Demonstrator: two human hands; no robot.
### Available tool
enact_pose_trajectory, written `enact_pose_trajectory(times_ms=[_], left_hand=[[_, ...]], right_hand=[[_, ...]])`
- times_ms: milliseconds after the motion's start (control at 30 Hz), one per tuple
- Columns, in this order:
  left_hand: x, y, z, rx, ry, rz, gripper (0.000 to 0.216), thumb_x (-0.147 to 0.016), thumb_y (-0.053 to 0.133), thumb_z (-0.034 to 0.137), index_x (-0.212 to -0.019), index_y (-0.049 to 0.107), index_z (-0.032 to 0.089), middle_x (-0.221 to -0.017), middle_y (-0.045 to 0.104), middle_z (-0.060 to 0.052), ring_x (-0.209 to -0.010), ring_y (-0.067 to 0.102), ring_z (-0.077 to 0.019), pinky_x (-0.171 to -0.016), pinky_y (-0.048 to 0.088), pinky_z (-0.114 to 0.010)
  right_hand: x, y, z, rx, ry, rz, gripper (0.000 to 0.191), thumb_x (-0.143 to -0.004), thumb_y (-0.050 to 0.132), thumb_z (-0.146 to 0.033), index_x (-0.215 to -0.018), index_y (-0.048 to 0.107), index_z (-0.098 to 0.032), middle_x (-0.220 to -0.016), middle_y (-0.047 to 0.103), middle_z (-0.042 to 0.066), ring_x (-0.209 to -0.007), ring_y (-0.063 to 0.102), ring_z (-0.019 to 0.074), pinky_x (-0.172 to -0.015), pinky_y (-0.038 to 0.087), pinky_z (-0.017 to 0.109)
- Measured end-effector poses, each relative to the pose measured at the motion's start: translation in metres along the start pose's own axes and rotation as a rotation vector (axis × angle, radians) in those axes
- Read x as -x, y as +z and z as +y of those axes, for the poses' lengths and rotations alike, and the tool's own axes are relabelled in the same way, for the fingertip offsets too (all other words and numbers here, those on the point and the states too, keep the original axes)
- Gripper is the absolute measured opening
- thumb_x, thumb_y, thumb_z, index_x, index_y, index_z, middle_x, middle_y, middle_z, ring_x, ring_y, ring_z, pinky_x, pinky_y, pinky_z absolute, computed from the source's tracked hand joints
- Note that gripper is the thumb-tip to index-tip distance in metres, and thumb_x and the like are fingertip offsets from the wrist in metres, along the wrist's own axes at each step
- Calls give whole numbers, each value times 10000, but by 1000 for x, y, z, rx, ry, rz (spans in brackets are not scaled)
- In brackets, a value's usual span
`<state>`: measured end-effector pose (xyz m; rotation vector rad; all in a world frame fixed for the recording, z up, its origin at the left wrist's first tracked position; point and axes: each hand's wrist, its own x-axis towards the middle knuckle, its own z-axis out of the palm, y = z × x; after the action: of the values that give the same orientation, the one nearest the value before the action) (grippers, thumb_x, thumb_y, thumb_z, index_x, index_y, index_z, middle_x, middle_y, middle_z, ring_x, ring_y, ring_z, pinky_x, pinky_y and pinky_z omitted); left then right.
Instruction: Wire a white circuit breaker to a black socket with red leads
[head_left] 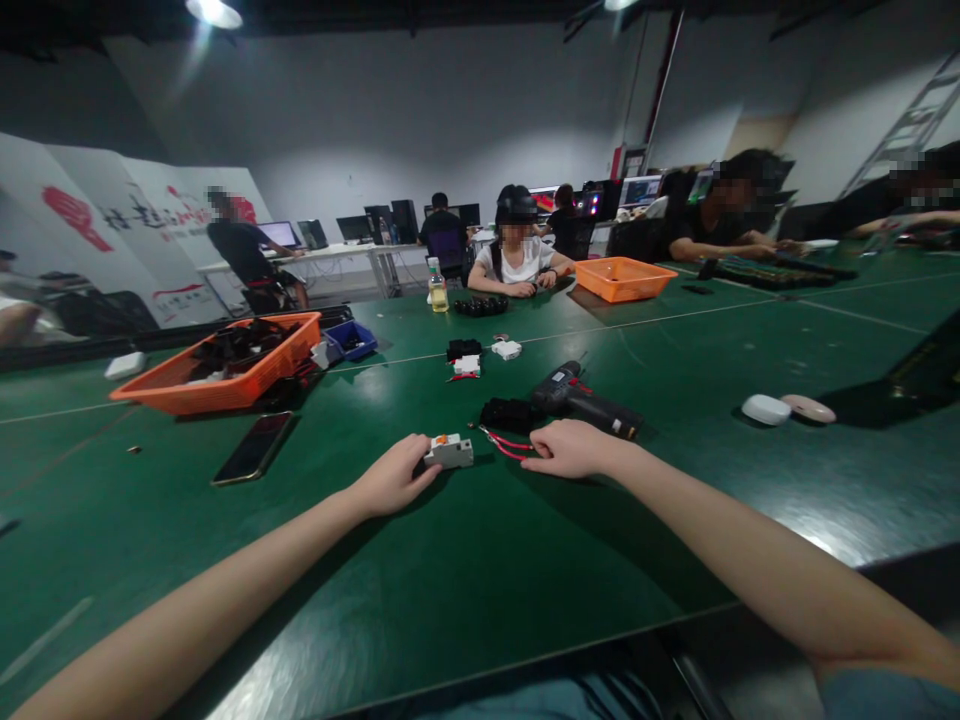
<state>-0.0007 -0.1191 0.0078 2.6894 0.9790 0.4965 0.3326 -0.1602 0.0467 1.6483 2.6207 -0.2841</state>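
Note:
My left hand (pixel 394 477) rests on the green table (pixel 480 560) with its fingers closed on a small white module with an orange tab (pixel 450 451). My right hand (pixel 571 448) lies just to its right, fingers curled and pinching short red wires (pixel 508 442) that run toward a black block (pixel 511 412). A black power screwdriver (pixel 585 398) lies just behind the right hand.
A black phone (pixel 253 446) lies left of my hands. An orange basket of black parts (pixel 225 362) and a blue bin (pixel 351 340) stand at the left rear. More white and black modules (pixel 480 352), a bottle (pixel 437 287), another orange basket (pixel 624 277), and a white mouse (pixel 766 408) lie about. People sit across.

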Motion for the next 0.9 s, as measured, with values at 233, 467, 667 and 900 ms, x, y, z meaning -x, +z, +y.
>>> enact_pose_trajectory(times_ms=[233,467,667,900], left_hand=[[0,0,-5,84,-34,3,274,-950,465,445,-984,550,186,-968,604,-74,-874,560,-207,-790,466,-346],[-3,-5,-19,371,-121,-80,380,-852,640,493,-1085,662,195,-1063,658,-56,-997,607,-205,-930,473,-367],[-5,-12,-16,397,14,-193,361,-839,677,498,-1083,718,235,-1041,675,-48,-1033,587,-198,-954,448,-345],[5,-8,20,371,107,-262,346,-868,643,517,-1071,723,249,-996,679,-44,-997,565,-197,-921,427,-339]], right_hand=[[-3,3,2,33,6,-7,379,-963,454,-484,-778,611,-193,-728,657,46,-581,532,148,-539,254,269],[-2,2,0,46,3,-14,275,-933,475,-367,-810,645,-189,-773,683,56,-630,567,161,-556,276,269],[-2,1,1,52,6,-3,239,-907,495,-345,-775,621,-191,-758,672,51,-638,561,162,-557,265,272],[-2,1,4,12,-5,-15,188,-871,548,-323,-731,565,-199,-718,653,23,-616,543,148,-556,262,261]])
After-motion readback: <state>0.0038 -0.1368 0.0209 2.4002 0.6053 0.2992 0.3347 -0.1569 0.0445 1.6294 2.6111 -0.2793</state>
